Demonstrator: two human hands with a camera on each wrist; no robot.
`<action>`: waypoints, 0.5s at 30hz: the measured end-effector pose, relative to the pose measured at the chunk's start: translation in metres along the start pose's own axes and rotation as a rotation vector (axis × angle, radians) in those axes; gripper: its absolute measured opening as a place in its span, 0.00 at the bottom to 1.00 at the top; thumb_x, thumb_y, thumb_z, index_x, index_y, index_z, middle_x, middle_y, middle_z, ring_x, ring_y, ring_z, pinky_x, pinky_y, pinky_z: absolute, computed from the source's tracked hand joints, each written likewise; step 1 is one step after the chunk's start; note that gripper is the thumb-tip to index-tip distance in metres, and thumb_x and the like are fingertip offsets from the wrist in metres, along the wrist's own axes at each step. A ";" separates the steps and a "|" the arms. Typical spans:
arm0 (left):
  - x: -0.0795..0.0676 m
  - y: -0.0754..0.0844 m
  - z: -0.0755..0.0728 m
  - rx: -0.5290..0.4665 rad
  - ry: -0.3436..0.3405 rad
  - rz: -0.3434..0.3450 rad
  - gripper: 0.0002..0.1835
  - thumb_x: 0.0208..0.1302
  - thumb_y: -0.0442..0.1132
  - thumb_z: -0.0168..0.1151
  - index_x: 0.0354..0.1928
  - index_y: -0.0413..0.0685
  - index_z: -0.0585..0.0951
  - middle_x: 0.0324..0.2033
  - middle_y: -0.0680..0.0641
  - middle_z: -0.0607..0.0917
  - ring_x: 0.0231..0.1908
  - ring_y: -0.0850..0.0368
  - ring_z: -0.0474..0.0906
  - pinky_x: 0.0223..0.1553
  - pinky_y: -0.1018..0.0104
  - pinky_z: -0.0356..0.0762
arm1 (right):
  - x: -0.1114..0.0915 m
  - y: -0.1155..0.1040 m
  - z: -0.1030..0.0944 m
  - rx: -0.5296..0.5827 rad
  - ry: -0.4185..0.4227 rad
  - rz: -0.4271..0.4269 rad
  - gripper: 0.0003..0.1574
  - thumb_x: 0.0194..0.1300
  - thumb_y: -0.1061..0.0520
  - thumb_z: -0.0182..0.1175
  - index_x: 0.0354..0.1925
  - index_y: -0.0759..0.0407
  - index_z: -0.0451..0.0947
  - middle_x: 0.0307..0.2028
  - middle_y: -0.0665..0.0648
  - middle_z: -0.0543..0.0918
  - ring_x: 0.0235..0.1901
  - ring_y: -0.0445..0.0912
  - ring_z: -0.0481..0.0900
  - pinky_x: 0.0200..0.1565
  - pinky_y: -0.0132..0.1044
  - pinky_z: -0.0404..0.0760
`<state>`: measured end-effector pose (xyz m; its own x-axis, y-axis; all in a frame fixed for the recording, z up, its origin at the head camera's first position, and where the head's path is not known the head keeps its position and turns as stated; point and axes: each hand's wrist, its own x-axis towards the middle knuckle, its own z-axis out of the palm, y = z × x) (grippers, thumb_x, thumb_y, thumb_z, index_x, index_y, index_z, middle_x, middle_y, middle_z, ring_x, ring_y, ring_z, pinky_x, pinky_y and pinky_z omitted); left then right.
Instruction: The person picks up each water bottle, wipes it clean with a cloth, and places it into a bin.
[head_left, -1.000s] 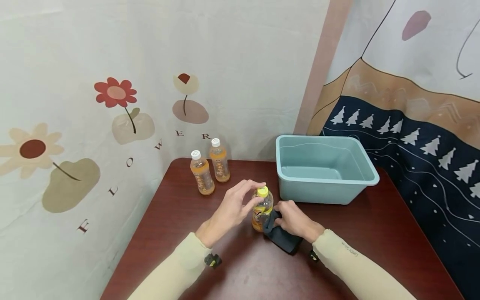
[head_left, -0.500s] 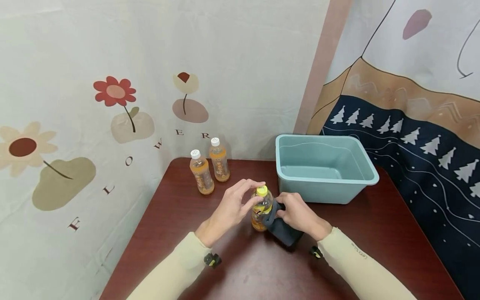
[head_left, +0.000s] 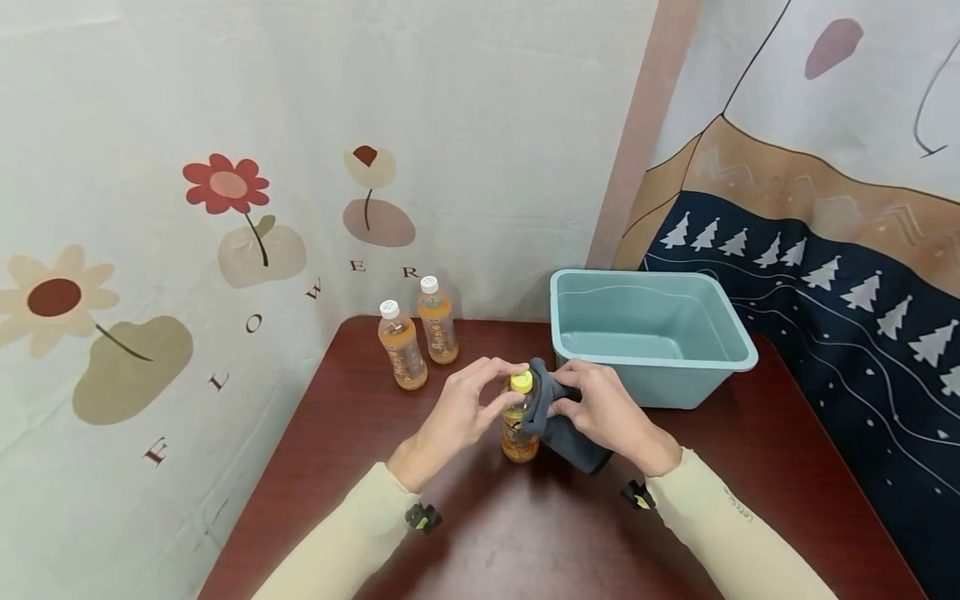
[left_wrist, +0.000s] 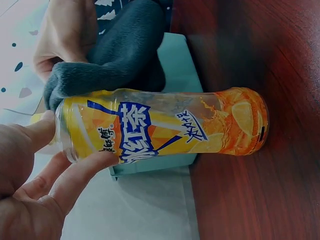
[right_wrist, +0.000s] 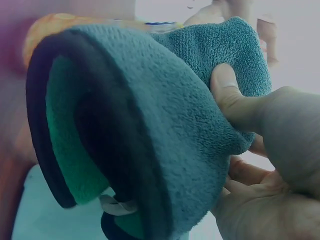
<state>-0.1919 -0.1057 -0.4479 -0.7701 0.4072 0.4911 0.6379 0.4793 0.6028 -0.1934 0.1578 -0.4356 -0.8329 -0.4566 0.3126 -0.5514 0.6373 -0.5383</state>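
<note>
A clear drink bottle with a yellow cap and a yellow-and-orange label (left_wrist: 165, 125) stands upright on the table in the head view. My left hand (head_left: 468, 408) grips it near the top, thumb and fingers around the cap and upper label. My right hand (head_left: 603, 408) pinches a dark grey-blue cloth (head_left: 573, 437) between thumb and fingers. The cloth touches the upper right side of the bottle, and its lower part hangs down in a fold. Up close in the right wrist view, the towel-like cloth (right_wrist: 165, 115) covers most of the bottle.
Two bottles with white caps, one nearer (head_left: 403, 354) and one farther (head_left: 438, 325), stand at the table's back left. A light blue plastic tub (head_left: 637, 379) sits at the back right, close behind my right hand. The reddish-brown table (head_left: 480, 550) meets a printed wall hanging behind.
My right hand has risen with the cloth, from the bottle's lower side up to beside the cap. The left hand keeps its grip, and the bottle has barely shifted.
</note>
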 end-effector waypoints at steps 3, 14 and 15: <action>0.000 0.000 -0.002 -0.004 -0.018 -0.004 0.20 0.76 0.41 0.81 0.66 0.54 0.90 0.60 0.51 0.95 0.60 0.55 0.93 0.66 0.56 0.93 | 0.001 -0.004 -0.004 0.033 0.012 0.000 0.25 0.68 0.62 0.86 0.62 0.63 0.95 0.50 0.56 0.94 0.47 0.46 0.90 0.47 0.38 0.91; 0.001 -0.001 -0.003 -0.002 -0.040 -0.025 0.20 0.76 0.37 0.81 0.67 0.53 0.91 0.57 0.49 0.94 0.60 0.53 0.93 0.65 0.54 0.93 | 0.006 -0.011 -0.008 0.090 0.015 0.013 0.28 0.67 0.60 0.87 0.63 0.64 0.94 0.50 0.55 0.92 0.45 0.45 0.88 0.46 0.35 0.91; 0.001 -0.001 -0.003 -0.003 -0.042 -0.025 0.20 0.76 0.37 0.81 0.67 0.53 0.91 0.57 0.49 0.94 0.60 0.53 0.93 0.65 0.54 0.93 | 0.006 -0.011 -0.008 0.091 0.013 0.015 0.28 0.67 0.60 0.86 0.63 0.64 0.94 0.50 0.55 0.92 0.45 0.45 0.88 0.45 0.35 0.91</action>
<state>-0.1933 -0.1086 -0.4462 -0.7845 0.4273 0.4494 0.6185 0.4875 0.6162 -0.1929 0.1533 -0.4213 -0.8422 -0.4385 0.3137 -0.5325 0.5846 -0.6122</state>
